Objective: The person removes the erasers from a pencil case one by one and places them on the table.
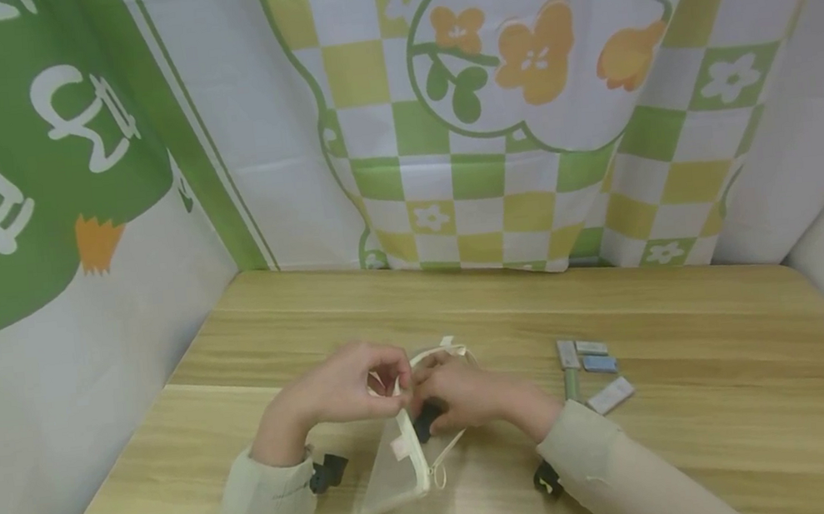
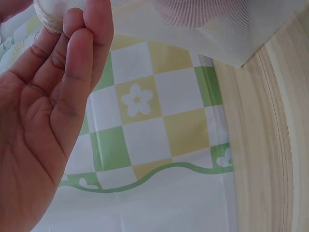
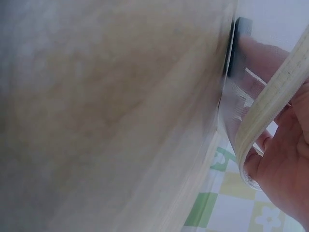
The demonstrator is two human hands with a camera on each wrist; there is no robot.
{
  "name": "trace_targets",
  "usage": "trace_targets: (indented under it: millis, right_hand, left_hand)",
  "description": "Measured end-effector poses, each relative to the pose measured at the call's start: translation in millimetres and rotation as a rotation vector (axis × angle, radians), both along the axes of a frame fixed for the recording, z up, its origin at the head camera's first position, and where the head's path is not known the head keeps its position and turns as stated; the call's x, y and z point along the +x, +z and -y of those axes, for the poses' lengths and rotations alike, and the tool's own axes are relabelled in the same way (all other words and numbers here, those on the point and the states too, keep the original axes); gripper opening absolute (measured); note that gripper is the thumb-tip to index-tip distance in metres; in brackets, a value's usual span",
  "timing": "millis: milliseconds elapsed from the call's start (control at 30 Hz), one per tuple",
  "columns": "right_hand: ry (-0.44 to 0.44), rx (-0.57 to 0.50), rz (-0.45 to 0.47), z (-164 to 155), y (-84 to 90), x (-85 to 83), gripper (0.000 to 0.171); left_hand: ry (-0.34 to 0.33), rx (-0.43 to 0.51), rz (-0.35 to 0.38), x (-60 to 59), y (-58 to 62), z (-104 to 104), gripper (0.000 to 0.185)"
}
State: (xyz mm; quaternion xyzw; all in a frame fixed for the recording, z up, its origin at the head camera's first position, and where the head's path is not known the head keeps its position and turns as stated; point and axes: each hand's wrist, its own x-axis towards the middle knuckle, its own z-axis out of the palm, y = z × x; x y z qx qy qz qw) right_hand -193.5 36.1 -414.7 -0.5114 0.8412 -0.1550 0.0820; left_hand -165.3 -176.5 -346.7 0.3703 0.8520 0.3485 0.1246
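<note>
A pale mesh zipper pouch [image 1: 388, 479] stands tilted on the table, its zipped mouth spread apart. At the mouth's left edge, my left hand [image 1: 338, 386] pinches the rim between thumb and fingers; the left wrist view shows this hand [image 2: 43, 121] with its fingertips at a cream edge. My right hand [image 1: 464, 390] reaches into the opening. Through the mesh in the right wrist view, a fingertip of that hand [image 3: 285, 159] touches a dark flat thing [image 3: 240, 46] whose kind is unclear. Its fingers look mostly straight there, and the zipper band [image 3: 270, 99] crosses in front of them.
Right of the pouch lie several small bar-shaped items, among them a blue one [image 1: 600, 364], a white one [image 1: 611, 395] and a green one [image 1: 572, 384]. A checked curtain [image 1: 481, 199] hangs behind the wooden table [image 1: 735, 390]. Black wrist gear [image 1: 327, 473] hangs below the left cuff.
</note>
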Motion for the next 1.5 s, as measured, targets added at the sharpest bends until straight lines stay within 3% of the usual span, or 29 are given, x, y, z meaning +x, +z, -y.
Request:
trace_targets:
  millis: [1167, 1500]
  right_hand:
    - [-0.071, -0.063, 0.089, -7.9, 13.2, 7.7, 0.027]
    - [-0.046, -0.07, 0.019, -10.7, 21.4, 16.4, 0.026]
  left_hand:
    - [0.001, -0.006, 0.026, 0.3, -1.1, 1.7, 0.009]
    - [0.0, -0.008, 0.033, -0.8, -2.2, 3.1, 0.01]
